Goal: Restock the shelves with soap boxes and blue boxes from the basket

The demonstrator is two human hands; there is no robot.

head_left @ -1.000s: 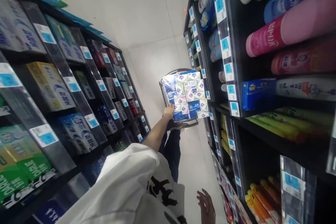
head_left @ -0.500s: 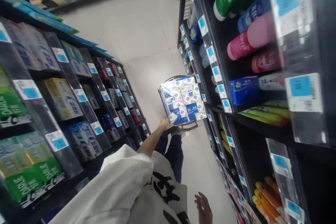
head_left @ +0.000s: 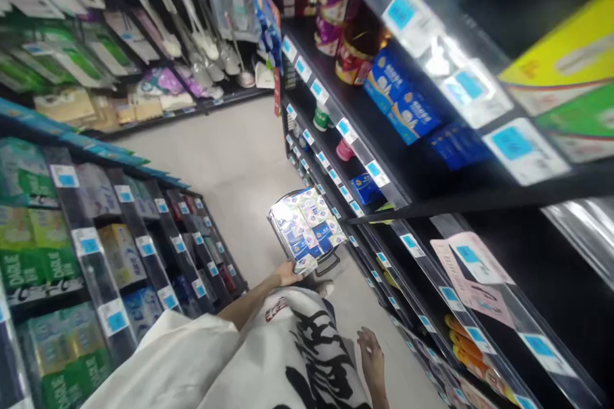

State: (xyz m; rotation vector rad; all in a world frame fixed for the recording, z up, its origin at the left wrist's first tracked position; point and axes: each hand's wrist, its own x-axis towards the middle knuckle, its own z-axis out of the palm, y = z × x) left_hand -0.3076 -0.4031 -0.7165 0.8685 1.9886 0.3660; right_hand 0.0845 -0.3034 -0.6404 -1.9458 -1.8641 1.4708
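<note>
My left hand (head_left: 286,273) reaches down to the near left corner of a shopping cart (head_left: 274,225). Its fingers are closed there, against a small white pack (head_left: 306,265); whether they grip that pack or the cart's rim cannot be made out. White and blue printed packs (head_left: 322,235) fill the cart's top. Off to the right, my right hand (head_left: 371,353) hangs beside my body with loosely bent fingers, open and holding nothing.
Toothpaste boxes (head_left: 119,252) line the left shelf. On the right, a dark shelf (head_left: 460,192) holds blue boxes (head_left: 403,99) and orange-yellow items (head_left: 472,348). Ladles (head_left: 204,45) hang on a rack across the aisle's end. Pale floor (head_left: 235,160) runs between the shelves.
The view has swung up and to the right, showing more of the end rack and the right shelf. My left hand stays at the cart's corner; my right hand still hangs free.
</note>
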